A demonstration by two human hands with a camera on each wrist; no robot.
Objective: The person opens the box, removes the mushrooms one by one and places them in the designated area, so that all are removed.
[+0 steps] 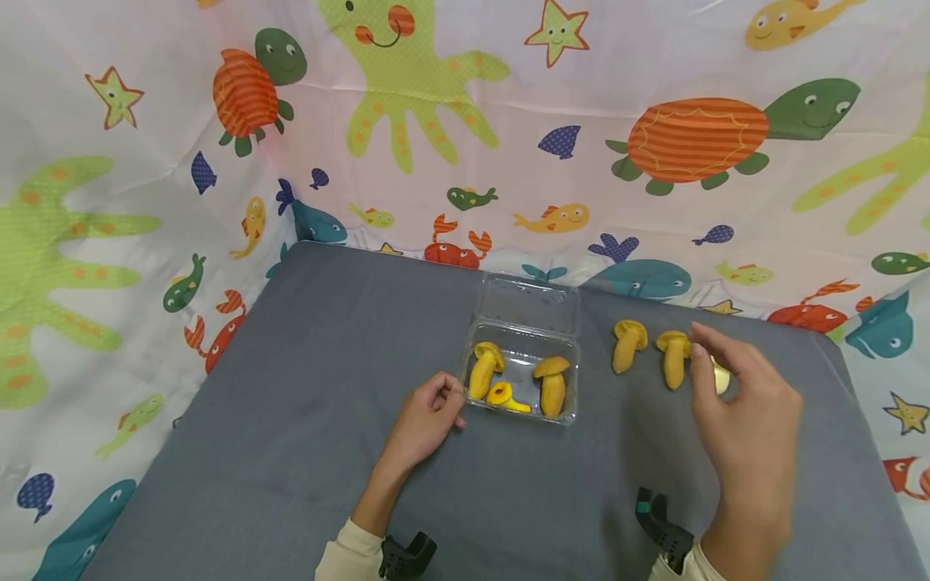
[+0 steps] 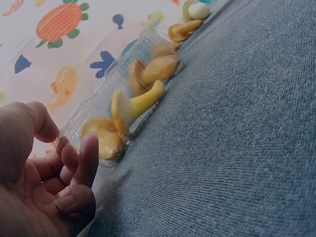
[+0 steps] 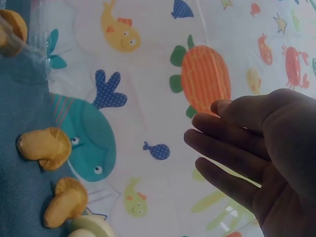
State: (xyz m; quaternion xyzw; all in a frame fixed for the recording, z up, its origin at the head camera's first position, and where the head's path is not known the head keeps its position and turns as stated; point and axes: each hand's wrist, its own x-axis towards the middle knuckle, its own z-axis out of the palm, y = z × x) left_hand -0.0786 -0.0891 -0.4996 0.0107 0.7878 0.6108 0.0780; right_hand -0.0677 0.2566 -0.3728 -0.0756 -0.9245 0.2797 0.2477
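A clear plastic clamshell box (image 1: 523, 332) stands with its lid raised at the back. Inside are two tan mushrooms (image 1: 553, 387) and a smaller bright yellow mushroom (image 1: 501, 394). My left hand (image 1: 429, 415) is at the box's left side, thumb and curled forefinger pinching its edge, as the left wrist view shows. My right hand (image 1: 751, 424) is raised at the right, its fingers (image 3: 227, 143) extended and holding nothing. Beyond it lie two more tan mushrooms (image 1: 629, 345) and a pale, creamy piece (image 3: 91, 228), partly hidden by the hand in the head view.
Grey cloth (image 1: 291, 387) covers the table. A white curtain (image 1: 465, 173) printed with sea animals hangs along the back and left side. Black wrist mounts (image 1: 408, 557) sit at both sleeves.
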